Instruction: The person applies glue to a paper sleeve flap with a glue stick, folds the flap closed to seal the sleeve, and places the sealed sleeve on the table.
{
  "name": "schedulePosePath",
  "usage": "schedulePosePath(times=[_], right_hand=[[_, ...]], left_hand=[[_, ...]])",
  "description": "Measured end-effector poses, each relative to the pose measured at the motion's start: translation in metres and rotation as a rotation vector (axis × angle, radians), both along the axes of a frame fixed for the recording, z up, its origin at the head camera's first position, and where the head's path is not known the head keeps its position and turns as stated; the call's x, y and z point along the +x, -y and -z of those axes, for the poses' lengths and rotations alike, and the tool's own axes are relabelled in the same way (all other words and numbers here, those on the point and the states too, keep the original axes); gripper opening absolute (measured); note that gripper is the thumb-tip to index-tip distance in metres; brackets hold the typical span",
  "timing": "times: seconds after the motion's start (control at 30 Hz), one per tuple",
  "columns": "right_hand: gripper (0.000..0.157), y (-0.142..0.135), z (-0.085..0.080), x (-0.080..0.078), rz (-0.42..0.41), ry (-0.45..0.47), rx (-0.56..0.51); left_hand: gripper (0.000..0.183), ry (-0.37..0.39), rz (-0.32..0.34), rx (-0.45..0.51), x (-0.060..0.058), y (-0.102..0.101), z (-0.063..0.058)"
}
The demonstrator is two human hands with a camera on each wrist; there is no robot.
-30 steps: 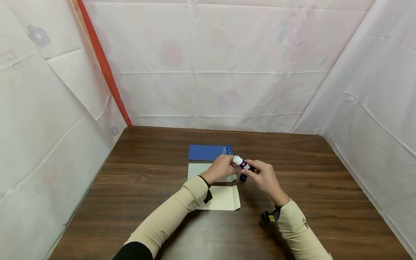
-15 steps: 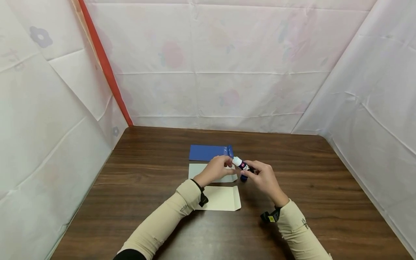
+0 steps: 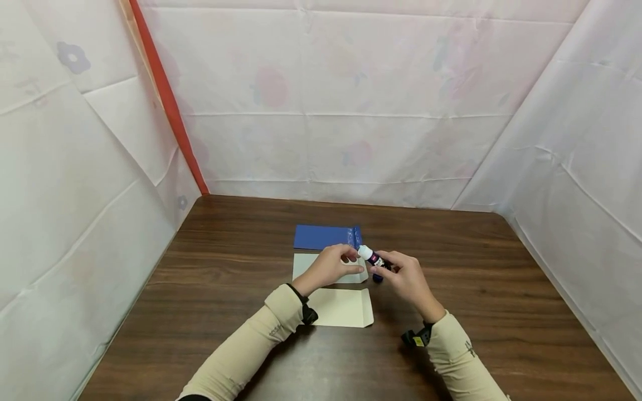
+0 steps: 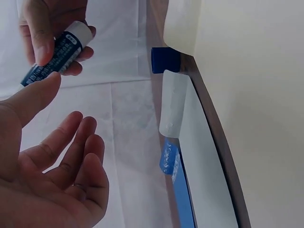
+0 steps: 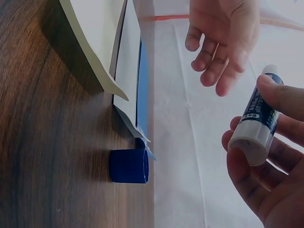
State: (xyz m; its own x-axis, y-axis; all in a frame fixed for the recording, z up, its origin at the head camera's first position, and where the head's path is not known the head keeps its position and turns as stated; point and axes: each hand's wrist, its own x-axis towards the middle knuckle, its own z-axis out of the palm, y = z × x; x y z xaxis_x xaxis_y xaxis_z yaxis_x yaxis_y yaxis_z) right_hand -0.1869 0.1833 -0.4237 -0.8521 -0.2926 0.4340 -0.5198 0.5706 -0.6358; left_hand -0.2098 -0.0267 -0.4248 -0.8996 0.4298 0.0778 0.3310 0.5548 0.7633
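Note:
My right hand (image 3: 403, 277) holds a glue stick (image 5: 262, 107), a dark tube with a white base and a pale tip, tilted above the table. Beside it is my left hand (image 3: 333, 267), empty, its fingers loosely bent and thumb extended. A dark blue cap (image 5: 129, 166) stands on the table under the glue stick. Three envelopes lie in a column, flaps to the right: blue (image 3: 321, 236) at the back, pale grey-green (image 3: 306, 269) in the middle, cream (image 3: 338, 308) nearest. Whitish marks show on the blue envelope's flap (image 4: 168, 158). My left hand and wrist partly cover the nearer two.
The brown wooden table (image 3: 215, 267) has rounded back corners. White patterned sheets (image 3: 326, 100) hang behind it and at both sides. A red strip (image 3: 165, 94) runs down the back left corner.
My left hand has drawn back to the left from the glue stick's white end, its fingers spreading apart. My right hand keeps hold of the glue stick in nearly the same place.

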Motion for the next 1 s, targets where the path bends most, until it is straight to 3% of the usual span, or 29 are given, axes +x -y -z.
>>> schedulePosePath(times=[0.43, 1.0], right_hand=[[0.028, 0.004, 0.001, 0.0, -0.024, 0.001, -0.003], [0.03, 0.009, 0.006, 0.003, -0.056, -0.006, 0.006]], left_hand=[[0.03, 0.033, -0.016, 0.124, 0.01, 0.0, 0.001], [0.025, 0.022, -0.035, 0.188, 0.017, -0.001, 0.005]])
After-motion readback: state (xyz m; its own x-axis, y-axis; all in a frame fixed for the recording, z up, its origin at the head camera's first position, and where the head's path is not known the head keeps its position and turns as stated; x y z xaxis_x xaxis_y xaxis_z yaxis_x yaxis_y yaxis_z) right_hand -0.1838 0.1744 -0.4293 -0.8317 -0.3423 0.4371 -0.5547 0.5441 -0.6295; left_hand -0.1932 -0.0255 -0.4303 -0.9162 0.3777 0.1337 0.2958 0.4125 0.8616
